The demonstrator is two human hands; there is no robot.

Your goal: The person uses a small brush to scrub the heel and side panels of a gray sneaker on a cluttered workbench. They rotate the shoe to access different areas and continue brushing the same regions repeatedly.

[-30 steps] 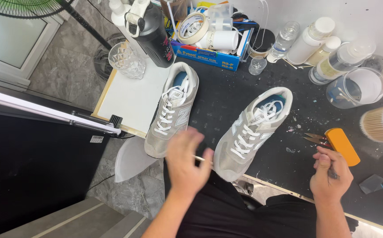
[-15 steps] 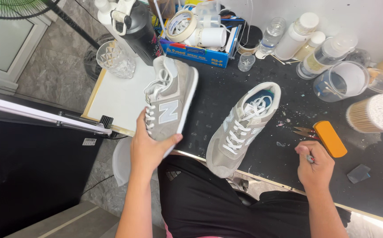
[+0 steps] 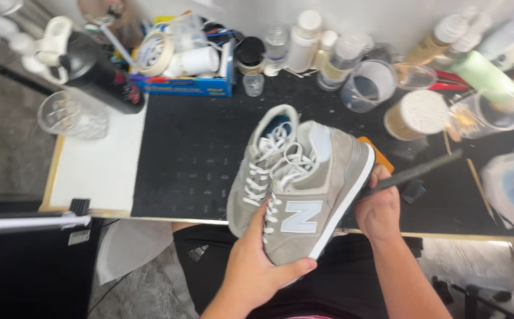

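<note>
My left hand (image 3: 255,269) grips the toe end of a grey suede sneaker (image 3: 322,189) with white laces, held tilted on its side above the table's front edge. A second matching grey sneaker (image 3: 255,171) lies on the black mat (image 3: 192,159) just behind and left of it, partly covered by the held one. My right hand (image 3: 378,210) rests against the held sneaker's white sole and holds a thin dark tool (image 3: 419,170) that points up and right. An orange block (image 3: 381,156) peeks out behind the sneaker's heel.
Bottles (image 3: 306,38), clear cups (image 3: 366,82) and a tub of cotton swabs (image 3: 416,115) line the back of the table. A blue box (image 3: 189,82) with tape rolls, a black bottle (image 3: 100,74) and a glass (image 3: 70,112) stand at the back left. A white board (image 3: 100,165) lies left of the mat.
My left hand has carried the left sneaker to the right, in front of the second sneaker. My right hand has risen from the table with the tool and met the sneaker's sole.
</note>
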